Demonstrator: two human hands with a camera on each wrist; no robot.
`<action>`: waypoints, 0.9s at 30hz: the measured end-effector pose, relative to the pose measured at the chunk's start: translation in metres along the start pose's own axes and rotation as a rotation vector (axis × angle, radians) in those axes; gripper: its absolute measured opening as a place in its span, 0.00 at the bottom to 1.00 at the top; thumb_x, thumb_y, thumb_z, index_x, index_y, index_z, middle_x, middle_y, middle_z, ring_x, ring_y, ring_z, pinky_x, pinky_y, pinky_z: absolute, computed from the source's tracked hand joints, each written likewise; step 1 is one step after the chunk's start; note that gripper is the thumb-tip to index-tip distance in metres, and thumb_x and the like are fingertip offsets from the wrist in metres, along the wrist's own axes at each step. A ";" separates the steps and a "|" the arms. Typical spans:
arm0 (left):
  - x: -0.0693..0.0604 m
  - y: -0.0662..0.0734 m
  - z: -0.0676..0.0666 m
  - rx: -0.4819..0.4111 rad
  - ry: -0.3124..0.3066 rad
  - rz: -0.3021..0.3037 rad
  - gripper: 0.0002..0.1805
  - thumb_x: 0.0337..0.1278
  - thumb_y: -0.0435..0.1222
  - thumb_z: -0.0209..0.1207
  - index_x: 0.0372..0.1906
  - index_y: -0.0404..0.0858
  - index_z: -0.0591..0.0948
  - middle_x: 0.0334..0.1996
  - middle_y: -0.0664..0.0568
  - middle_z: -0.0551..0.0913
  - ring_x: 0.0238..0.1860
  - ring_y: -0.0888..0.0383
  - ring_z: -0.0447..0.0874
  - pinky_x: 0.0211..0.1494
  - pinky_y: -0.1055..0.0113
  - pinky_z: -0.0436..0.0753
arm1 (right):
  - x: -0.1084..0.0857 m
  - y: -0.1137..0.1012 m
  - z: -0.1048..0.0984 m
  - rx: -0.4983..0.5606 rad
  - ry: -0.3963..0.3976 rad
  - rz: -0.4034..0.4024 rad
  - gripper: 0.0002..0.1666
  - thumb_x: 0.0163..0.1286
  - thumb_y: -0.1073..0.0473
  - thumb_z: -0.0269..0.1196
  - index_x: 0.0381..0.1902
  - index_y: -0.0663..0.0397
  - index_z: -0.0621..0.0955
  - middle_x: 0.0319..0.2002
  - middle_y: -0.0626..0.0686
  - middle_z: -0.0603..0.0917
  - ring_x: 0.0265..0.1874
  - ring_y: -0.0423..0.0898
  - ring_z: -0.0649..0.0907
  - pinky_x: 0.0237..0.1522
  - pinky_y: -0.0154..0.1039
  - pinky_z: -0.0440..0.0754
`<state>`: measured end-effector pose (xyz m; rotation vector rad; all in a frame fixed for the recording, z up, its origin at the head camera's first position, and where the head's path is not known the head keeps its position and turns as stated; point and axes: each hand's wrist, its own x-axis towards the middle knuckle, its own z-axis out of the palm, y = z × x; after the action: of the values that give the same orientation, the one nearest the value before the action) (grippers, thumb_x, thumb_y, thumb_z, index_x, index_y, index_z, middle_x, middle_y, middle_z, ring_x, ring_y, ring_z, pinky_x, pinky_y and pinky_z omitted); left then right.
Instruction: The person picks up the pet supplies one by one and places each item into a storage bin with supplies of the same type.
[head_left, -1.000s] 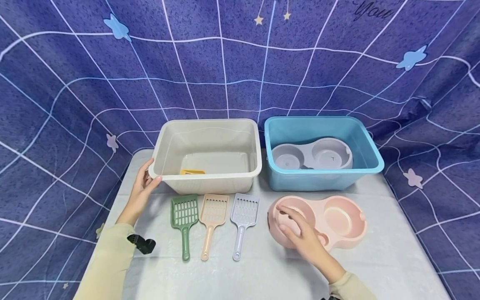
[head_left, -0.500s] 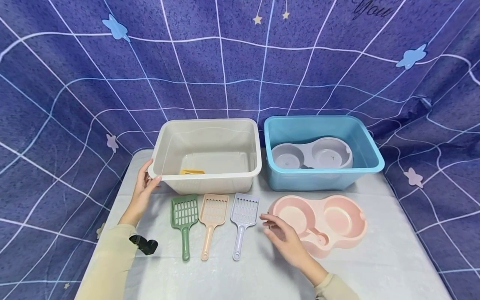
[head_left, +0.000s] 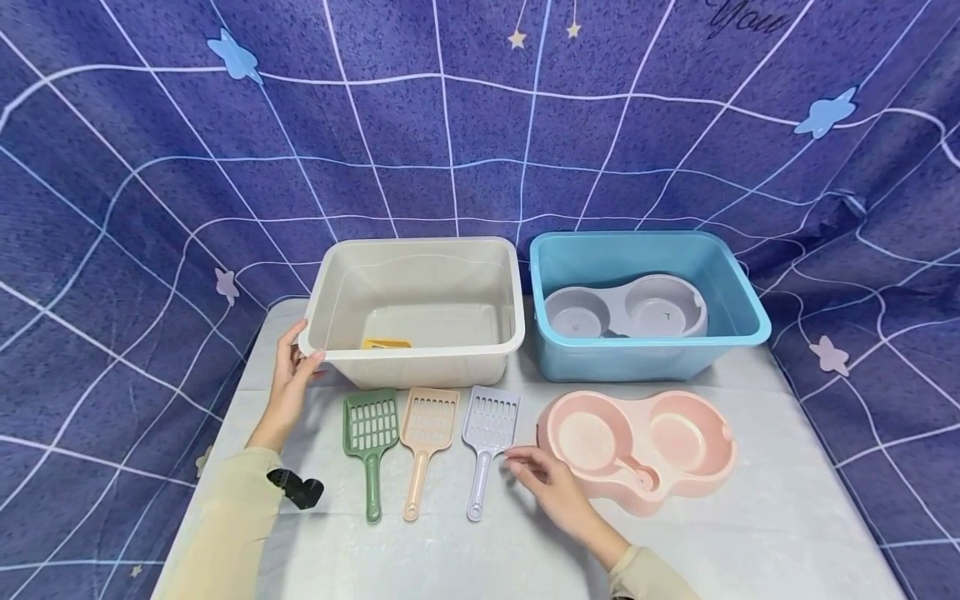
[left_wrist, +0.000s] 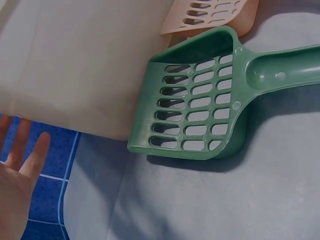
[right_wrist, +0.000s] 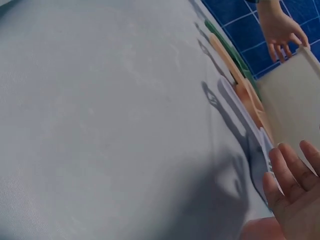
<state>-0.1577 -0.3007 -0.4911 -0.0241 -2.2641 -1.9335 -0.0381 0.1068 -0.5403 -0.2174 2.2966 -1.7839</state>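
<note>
At the front left corner of the off-white litter box (head_left: 420, 354), my left hand (head_left: 288, 375) touches the rim with thumb and fingers; the left wrist view shows extended fingers of the left hand (left_wrist: 20, 175) beside the box wall. My right hand (head_left: 555, 492) is beside the handle of a lavender slotted litter scoop (head_left: 491, 421), its fingers loosely bent and holding nothing. A peach litter scoop (head_left: 431, 417) and a green litter scoop (head_left: 371, 425) lie to its left. Right of the hand sits a pink double pet bowl (head_left: 641, 408).
A blue litter box (head_left: 630, 358) stands at the back right, with a grey double pet bowl (head_left: 618, 304) in it. Inside the off-white box lies a yellow piece (head_left: 386, 343), partly hidden by the front wall. A pale cloth covers the table (head_left: 375, 567).
My right hand has moved left from over the pink double bowl to beside the lavender scoop's handle. The left hand stays at the off-white box's corner.
</note>
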 end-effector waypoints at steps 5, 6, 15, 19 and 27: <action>-0.002 0.001 0.002 0.025 0.012 0.006 0.33 0.75 0.34 0.47 0.78 0.44 0.51 0.55 0.52 0.67 0.50 0.62 0.71 0.47 0.72 0.78 | 0.002 0.009 0.007 0.085 0.012 0.053 0.18 0.72 0.58 0.62 0.53 0.65 0.81 0.43 0.61 0.86 0.42 0.57 0.84 0.43 0.38 0.83; -0.002 0.000 0.002 0.019 0.013 0.009 0.33 0.75 0.34 0.47 0.78 0.44 0.51 0.55 0.53 0.67 0.50 0.62 0.71 0.47 0.72 0.78 | 0.002 0.011 0.009 0.096 0.013 0.054 0.18 0.71 0.57 0.62 0.52 0.65 0.81 0.43 0.61 0.86 0.42 0.56 0.84 0.43 0.39 0.84; -0.002 -0.003 0.005 -0.010 0.026 0.019 0.32 0.76 0.35 0.46 0.78 0.44 0.52 0.56 0.52 0.66 0.50 0.63 0.72 0.48 0.70 0.78 | 0.003 0.017 0.021 0.217 -0.014 0.099 0.18 0.73 0.61 0.59 0.52 0.73 0.79 0.42 0.67 0.85 0.40 0.56 0.85 0.40 0.41 0.85; -0.002 -0.001 0.006 -0.010 0.017 0.015 0.32 0.76 0.34 0.45 0.78 0.43 0.50 0.59 0.48 0.65 0.51 0.63 0.71 0.48 0.71 0.78 | 0.003 0.019 0.026 0.287 -0.029 0.144 0.20 0.74 0.64 0.57 0.56 0.77 0.75 0.44 0.69 0.83 0.39 0.57 0.85 0.38 0.41 0.85; 0.000 -0.007 0.005 -0.005 0.028 0.011 0.32 0.76 0.33 0.45 0.78 0.43 0.50 0.59 0.52 0.65 0.51 0.62 0.71 0.48 0.70 0.79 | 0.003 0.019 0.039 0.370 -0.030 0.197 0.24 0.74 0.65 0.55 0.60 0.80 0.69 0.39 0.65 0.85 0.37 0.53 0.86 0.37 0.40 0.86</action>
<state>-0.1592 -0.2973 -0.4988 -0.0097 -2.2367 -1.9220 -0.0307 0.0740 -0.5678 0.0439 1.8479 -2.0349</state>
